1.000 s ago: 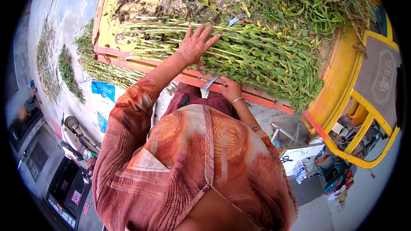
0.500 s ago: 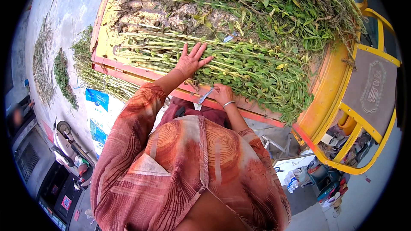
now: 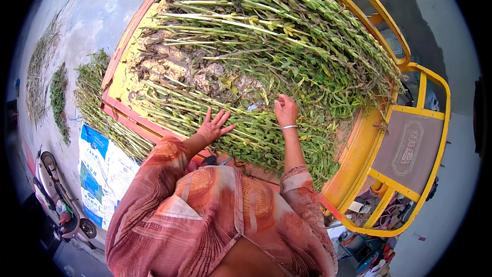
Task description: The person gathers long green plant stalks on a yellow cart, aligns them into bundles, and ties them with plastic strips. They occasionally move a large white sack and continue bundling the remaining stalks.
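Observation:
A near bundle of green stalks with pods [image 3: 251, 136], which look like sesame, lies across the yellow cargo bed. My left hand [image 3: 214, 128] rests on the bundle, open with its fingers spread. My right hand [image 3: 286, 111], with a bangle at the wrist, is over the bundle's far side. Its fingers are curled in, and what they hold, if anything, is hidden. A pale blue strip [image 3: 253, 106] shows at the bundle's far side, left of the right hand. Another strip end [image 3: 225, 161] sticks out at the near bed edge.
A larger heap of stalks [image 3: 287, 25] covers the far side of the bed. Yellow rails and a grey seat back [image 3: 407, 141] stand at the right. More stalks [image 3: 102, 107] lie on the ground at left, by white-blue sheeting [image 3: 102, 169] and a scooter [image 3: 64, 195].
My right hand has left the strip at the near bed edge and reached up over the bundle to its far side. The left hand stays spread on the stalks. The whole view has shifted.

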Demonstrator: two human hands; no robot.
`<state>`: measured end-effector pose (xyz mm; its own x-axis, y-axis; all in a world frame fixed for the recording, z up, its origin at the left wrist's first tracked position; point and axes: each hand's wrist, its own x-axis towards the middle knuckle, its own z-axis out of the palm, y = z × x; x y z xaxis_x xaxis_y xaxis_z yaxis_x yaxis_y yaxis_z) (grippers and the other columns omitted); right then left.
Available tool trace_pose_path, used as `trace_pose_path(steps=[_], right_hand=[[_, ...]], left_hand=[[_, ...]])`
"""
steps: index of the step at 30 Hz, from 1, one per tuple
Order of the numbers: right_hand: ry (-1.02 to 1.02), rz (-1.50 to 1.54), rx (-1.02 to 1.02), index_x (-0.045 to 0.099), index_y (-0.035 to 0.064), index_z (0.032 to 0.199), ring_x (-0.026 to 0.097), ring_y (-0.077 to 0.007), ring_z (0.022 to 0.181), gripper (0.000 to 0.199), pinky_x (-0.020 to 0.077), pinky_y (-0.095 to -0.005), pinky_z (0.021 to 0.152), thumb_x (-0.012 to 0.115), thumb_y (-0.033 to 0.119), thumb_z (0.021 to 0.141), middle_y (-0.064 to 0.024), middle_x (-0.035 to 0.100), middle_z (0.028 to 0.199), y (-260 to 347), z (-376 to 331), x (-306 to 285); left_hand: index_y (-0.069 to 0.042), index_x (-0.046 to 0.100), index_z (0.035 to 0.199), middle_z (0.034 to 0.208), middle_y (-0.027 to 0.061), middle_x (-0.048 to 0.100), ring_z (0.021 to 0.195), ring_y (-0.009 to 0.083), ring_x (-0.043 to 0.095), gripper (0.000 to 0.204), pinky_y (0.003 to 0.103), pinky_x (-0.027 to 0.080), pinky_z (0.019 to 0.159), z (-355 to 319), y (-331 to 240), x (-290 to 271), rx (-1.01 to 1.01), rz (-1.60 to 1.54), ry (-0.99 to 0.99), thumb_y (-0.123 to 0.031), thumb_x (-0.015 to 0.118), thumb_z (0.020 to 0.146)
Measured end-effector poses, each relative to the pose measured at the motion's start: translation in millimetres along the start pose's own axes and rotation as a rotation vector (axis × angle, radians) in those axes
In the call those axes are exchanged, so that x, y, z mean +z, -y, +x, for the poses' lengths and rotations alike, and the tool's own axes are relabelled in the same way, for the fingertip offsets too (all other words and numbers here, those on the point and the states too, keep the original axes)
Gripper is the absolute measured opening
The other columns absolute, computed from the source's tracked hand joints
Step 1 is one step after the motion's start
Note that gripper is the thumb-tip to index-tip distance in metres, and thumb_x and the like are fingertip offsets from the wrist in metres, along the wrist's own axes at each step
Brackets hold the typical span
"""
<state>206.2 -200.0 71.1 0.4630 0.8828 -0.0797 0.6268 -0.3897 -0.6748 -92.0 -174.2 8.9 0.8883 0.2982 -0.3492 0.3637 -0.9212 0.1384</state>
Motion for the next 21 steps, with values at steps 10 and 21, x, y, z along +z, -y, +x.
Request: trace_pose_path(steps=[10, 21], right_hand=[[0.418, -0.613, 0.062, 0.058, 0.0032, 0.100, 0.059, -0.0379, 0.088, 0.032, 0.0469, -0.0467, 0.080, 0.060, 0.030, 0.082, -0.0200, 0.062, 0.094, 21.0, 117.5, 81.0], [0.488, -0.392, -0.194, 0.054, -0.0001, 0.077, 0.055, -0.0422, 0.066, 0.024, 0.0431, -0.0476, 0.059, 0.057, 0.022, 0.084, -0.0243, 0.054, 0.066, 31.9, 0.4, -31.1]], left_hand=[[-0.039, 0.018, 0.141, 0.151, 0.0114, 0.011, 0.138, 0.0310, 0.016, 0.066, 0.067, 0.014, 0.102, -2.8, 4.5, 7.1, 0.011, -0.078, -0.077, -0.023, 0.048, 0.085], [-0.038, 0.025, 0.140, 0.151, 0.0116, 0.009, 0.137, 0.0316, 0.017, 0.059, 0.068, 0.013, 0.101, -6.0, 5.2, 3.8, -0.032, -0.075, -0.089, -0.022, 0.044, 0.086]])
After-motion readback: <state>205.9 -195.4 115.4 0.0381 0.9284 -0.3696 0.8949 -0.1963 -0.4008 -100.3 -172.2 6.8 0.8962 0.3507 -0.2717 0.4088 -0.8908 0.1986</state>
